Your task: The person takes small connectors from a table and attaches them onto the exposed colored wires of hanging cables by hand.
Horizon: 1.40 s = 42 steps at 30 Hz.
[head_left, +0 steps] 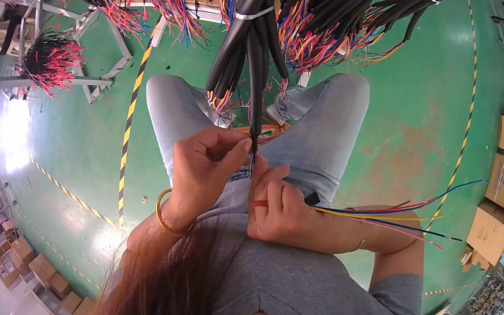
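My left hand (201,166) is closed, thumb and fingertips pinching the lower end of a black sleeved cable (254,85) that hangs down in front of me. Close beside it, my right hand (280,208) has its fingers curled, with the index finger and thumb near the same cable end. A bundle of loose coloured wires (387,217), blue, yellow, red and pink, runs out of my right fist and fans to the right over the forearm. What lies between the fingertips of both hands is too small to make out.
Bundles of black cables with bare coloured wire ends (313,42) hang from a table (205,15) ahead. A metal rack on the left carries black-and-red wires (52,63). Cardboard boxes (491,228) stand far right. Striped tape (129,131) marks the green floor.
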Available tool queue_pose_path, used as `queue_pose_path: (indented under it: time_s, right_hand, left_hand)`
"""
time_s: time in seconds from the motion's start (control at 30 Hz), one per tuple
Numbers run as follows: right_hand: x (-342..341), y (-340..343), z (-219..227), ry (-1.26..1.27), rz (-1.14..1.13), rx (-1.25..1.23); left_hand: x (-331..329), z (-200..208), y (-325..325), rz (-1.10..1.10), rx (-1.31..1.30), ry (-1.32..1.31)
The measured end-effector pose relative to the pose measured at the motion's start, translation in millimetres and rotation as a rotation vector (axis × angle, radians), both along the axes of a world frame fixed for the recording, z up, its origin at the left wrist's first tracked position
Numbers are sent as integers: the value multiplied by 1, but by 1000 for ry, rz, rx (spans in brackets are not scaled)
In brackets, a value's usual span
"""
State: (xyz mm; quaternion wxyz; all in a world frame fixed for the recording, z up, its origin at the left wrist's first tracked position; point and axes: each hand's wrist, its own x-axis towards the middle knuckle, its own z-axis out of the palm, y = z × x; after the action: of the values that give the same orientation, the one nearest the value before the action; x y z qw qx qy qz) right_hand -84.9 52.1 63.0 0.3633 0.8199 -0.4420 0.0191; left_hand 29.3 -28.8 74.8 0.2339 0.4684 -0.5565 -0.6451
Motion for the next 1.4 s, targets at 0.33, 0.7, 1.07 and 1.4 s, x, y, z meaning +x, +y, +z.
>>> queue_pose_path:
  time_s: [0.33, 0.7, 1.07, 1.4]
  right_hand:
    - [10, -7, -3, 189, 40, 31]
    - [9, -7, -7, 57, 45, 61]
    - [-3, -6, -3, -92, 125, -58]
    - [3, -6, -7, -65, 66, -50]
  left_hand:
    - [-10, -2, -6, -101, -570, -368]
    - [-6, -17, -9, -47, -433, -223]
    - [9, -28, -5, 59, 352, 273]
    - [5, -19, -14, -90, -86, -38]
